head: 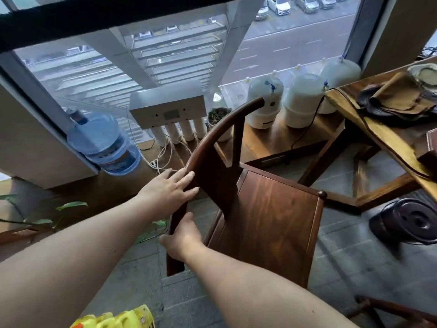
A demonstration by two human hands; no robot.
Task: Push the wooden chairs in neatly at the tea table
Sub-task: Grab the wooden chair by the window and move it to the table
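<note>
Gripping the curved back rail low down, the right hand (183, 237) wraps its fingers around the dark wood of the wooden chair (260, 214). Just above, the left hand (170, 188) lies flat and spread against the outside of the same rail, fingers extended, closed on nothing. That chair stands on the grey tiled floor (354, 256), its seat stretching away from the rail toward the right, front edge facing the tea table (387, 136), apart from it. Beyond, along the window ledge, sit a blue water jug (104, 143), a filter unit (169, 113) and white tanks (302, 98).
</note>
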